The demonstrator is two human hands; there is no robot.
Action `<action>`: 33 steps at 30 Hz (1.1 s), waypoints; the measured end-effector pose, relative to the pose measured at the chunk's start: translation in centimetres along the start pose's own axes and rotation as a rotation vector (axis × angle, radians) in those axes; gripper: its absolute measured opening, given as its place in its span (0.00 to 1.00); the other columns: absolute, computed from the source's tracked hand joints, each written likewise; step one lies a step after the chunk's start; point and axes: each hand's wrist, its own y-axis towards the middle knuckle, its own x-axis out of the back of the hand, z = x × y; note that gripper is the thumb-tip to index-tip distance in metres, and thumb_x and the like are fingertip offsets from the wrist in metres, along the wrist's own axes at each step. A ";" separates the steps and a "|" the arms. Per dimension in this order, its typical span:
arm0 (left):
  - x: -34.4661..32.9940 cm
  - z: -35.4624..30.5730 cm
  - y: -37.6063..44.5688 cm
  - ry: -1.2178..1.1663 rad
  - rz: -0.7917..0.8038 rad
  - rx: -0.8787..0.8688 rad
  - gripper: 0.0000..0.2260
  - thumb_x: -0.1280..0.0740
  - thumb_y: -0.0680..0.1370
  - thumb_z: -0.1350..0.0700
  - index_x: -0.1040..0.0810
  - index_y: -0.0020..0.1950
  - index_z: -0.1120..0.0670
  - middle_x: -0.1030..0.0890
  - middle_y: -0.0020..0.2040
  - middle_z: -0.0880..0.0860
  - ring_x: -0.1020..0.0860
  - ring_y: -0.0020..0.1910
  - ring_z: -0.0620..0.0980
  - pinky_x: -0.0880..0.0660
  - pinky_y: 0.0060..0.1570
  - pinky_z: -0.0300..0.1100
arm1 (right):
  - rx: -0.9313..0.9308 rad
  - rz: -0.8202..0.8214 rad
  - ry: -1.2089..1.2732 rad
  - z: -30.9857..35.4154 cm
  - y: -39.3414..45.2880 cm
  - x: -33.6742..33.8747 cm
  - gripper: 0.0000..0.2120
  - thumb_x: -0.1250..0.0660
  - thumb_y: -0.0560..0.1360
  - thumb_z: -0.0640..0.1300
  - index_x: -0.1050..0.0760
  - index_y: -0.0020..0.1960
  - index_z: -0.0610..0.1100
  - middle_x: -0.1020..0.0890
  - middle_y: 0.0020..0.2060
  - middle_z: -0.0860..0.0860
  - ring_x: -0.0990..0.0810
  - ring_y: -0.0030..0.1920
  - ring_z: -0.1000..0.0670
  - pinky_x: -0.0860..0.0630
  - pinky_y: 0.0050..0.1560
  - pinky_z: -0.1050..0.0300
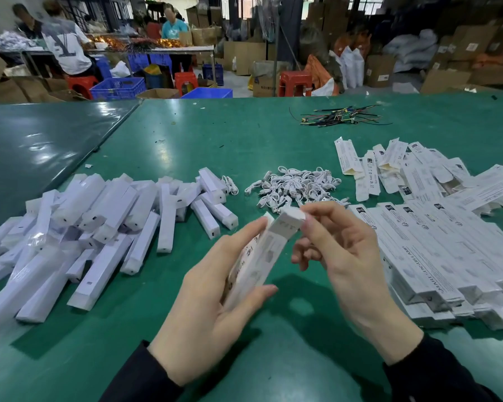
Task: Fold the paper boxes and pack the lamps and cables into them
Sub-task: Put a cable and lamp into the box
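My left hand (215,294) grips a long white paper box (263,253) above the green table, fingers and thumb wrapped around its lower part. My right hand (349,256) pinches the flap at the box's far end between thumb and forefinger. A heap of white lamps in clear wrap (99,236) lies to the left. A pile of coiled white cables (296,187) sits beyond my hands. Flat printed boxes (436,248) are stacked at the right, with several folded boxes (389,166) behind them.
The green table (273,343) stretches ahead, joined at the left by a darker table (41,140). A bundle of dark wires (340,117) lies far back. People sit at a distant workbench, with blue crates, red stools and cardboard cartons behind.
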 end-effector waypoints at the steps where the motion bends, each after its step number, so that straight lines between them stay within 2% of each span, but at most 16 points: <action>1: -0.2 -0.2 -0.1 -0.111 0.002 0.059 0.30 0.29 0.72 0.49 0.35 0.71 0.33 0.25 0.54 0.36 0.19 0.42 0.43 0.22 0.39 0.37 | -0.012 0.010 0.009 0.0 0.0 0.0 0.05 0.32 0.74 0.43 0.17 0.43 0.49 0.18 0.33 0.51 0.22 0.27 0.51 0.25 0.28 0.61; 3: -0.7 -0.3 -0.1 -0.328 0.018 0.181 0.32 0.26 0.69 0.51 0.33 0.69 0.33 0.22 0.53 0.43 0.19 0.34 0.44 0.23 0.31 0.39 | -0.033 0.067 0.004 -0.1 0.0 0.0 0.05 0.32 0.74 0.42 0.16 0.45 0.46 0.16 0.37 0.49 0.21 0.30 0.50 0.25 0.29 0.60; 6: -1.0 -0.2 -0.2 -0.484 0.057 0.238 0.30 0.27 0.70 0.53 0.32 0.67 0.35 0.19 0.54 0.49 0.23 0.28 0.43 0.25 0.28 0.39 | -0.079 0.167 -0.055 -0.4 -0.1 -0.1 0.08 0.29 0.71 0.39 0.16 0.49 0.42 0.17 0.42 0.44 0.20 0.34 0.48 0.25 0.32 0.58; 10: -1.1 -0.1 -0.3 -0.587 0.082 0.305 0.21 0.29 0.72 0.52 0.31 0.61 0.38 0.17 0.44 0.48 0.25 0.23 0.50 0.25 0.23 0.46 | -0.170 0.192 -0.077 -0.8 -0.3 -0.3 0.09 0.26 0.68 0.39 0.15 0.48 0.45 0.16 0.42 0.47 0.22 0.37 0.46 0.26 0.33 0.61; 15: -1.0 0.1 -0.4 -0.604 0.090 0.388 0.21 0.29 0.72 0.49 0.33 0.61 0.40 0.19 0.40 0.47 0.28 0.23 0.58 0.24 0.20 0.53 | -0.221 0.168 -0.145 -0.9 -0.3 -0.4 0.07 0.25 0.67 0.42 0.16 0.44 0.43 0.14 0.41 0.47 0.20 0.36 0.51 0.25 0.33 0.62; 19: -1.2 0.1 -0.6 -0.585 0.118 0.413 0.19 0.30 0.72 0.47 0.33 0.59 0.39 0.19 0.39 0.48 0.28 0.22 0.58 0.24 0.20 0.56 | -0.254 0.183 -0.171 -0.7 -0.1 -0.3 0.02 0.25 0.70 0.39 0.17 0.42 0.44 0.15 0.38 0.47 0.19 0.37 0.51 0.24 0.34 0.61; 25: -1.3 0.1 -0.6 -0.631 0.158 0.490 0.17 0.29 0.72 0.47 0.31 0.57 0.43 0.20 0.37 0.50 0.27 0.22 0.57 0.24 0.22 0.53 | -0.351 0.223 -0.108 -0.6 -0.1 -0.4 0.05 0.28 0.73 0.35 0.18 0.40 0.42 0.17 0.35 0.50 0.19 0.36 0.54 0.23 0.36 0.64; 28: -1.1 0.1 -0.3 -0.706 0.172 0.531 0.16 0.30 0.72 0.45 0.29 0.55 0.46 0.21 0.36 0.50 0.26 0.23 0.56 0.24 0.22 0.49 | -0.320 0.200 -0.114 -0.8 -0.1 -0.5 0.05 0.28 0.73 0.33 0.18 0.39 0.41 0.17 0.34 0.48 0.20 0.34 0.53 0.20 0.40 0.59; 31: -0.5 0.3 0.4 -0.809 0.159 0.615 0.17 0.30 0.71 0.42 0.25 0.58 0.43 0.20 0.40 0.56 0.25 0.30 0.57 0.25 0.30 0.51 | -0.279 0.146 -0.053 -0.8 0.0 -0.3 0.09 0.30 0.73 0.32 0.16 0.39 0.43 0.15 0.36 0.48 0.18 0.35 0.53 0.19 0.42 0.59; 33: -0.1 0.2 0.8 -0.916 0.203 0.667 0.16 0.29 0.74 0.45 0.24 0.61 0.38 0.19 0.44 0.60 0.21 0.32 0.57 0.21 0.34 0.52 | -0.273 0.136 0.054 -0.6 0.2 -0.1 0.11 0.30 0.73 0.32 0.15 0.39 0.45 0.15 0.37 0.49 0.17 0.37 0.53 0.20 0.43 0.62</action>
